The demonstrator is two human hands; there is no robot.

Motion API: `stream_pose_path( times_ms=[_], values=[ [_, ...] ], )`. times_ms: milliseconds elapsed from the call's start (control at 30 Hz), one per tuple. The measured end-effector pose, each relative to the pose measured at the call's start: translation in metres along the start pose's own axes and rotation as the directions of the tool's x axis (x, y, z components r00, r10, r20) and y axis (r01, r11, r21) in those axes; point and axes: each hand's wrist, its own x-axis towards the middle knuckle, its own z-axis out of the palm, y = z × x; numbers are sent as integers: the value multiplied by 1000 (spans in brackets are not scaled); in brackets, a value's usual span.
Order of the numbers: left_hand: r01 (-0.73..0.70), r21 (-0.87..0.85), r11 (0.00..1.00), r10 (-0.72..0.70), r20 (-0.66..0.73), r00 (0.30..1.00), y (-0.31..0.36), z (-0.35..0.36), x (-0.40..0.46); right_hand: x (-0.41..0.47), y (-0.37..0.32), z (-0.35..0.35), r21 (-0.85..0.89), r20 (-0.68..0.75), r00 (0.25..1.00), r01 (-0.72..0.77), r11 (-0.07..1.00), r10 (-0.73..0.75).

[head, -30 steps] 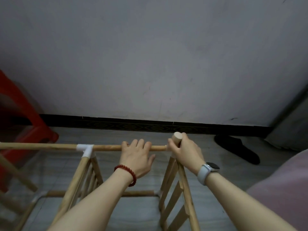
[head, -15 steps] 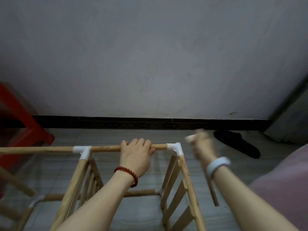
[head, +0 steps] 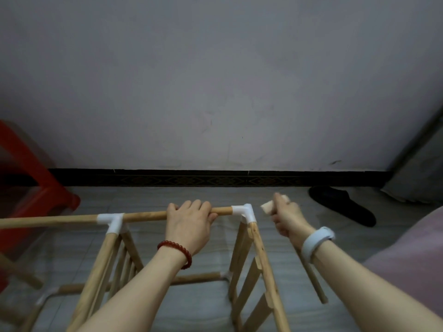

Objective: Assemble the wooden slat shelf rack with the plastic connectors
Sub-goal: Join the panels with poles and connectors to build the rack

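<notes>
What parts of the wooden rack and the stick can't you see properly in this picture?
All in the head view:
- Loose dowel: motion-blurred, its middle hidden by the right hand and wrist.
- Top rail: its far end is cut off by the left picture edge; the left hand covers part of it.
- Rack feet: cut off by the bottom edge.
- Lower connector: too small to show how it joins.

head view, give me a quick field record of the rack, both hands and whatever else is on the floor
rack: wooden slat rack, standing on the tiled floor
top rail: wooden dowel running into a white corner connector
left hand: left hand has its grip on the top rail
right hand: right hand holds a loose wooden rod, right of the corner, motion-blurred
other: black slipper; red plastic stool
</notes>
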Motion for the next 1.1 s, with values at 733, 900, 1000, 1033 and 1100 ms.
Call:
stream_pose_path(
  times_ms=[733, 900, 1000, 1033, 1100],
  values=[
    [-1, -55, 998, 2, 17, 1000, -3, 1, 1, -45, -67, 12, -374, -187, 651, 645, 666, -735],
    [1, -48, 999, 0, 29, 1000, -2, -3, 3, -49, -30, 33, -785, 322, 759, 548, 288, -566],
    [-6, -64, 998, 9, 44, 999, -2, -3, 4, -47, -58, 25, -676, 120, 703, 575, 461, -701],
    [-4, -70, 998, 8, 54, 999, -3, -3, 5, -44, -57, 24, -643, 78, 726, 561, 522, -683],
    [-7, -105, 994, 18, 109, 994, -4, -3, 6, -40, -37, 26, -730, 146, 817, 470, 497, -559]
  ],
)
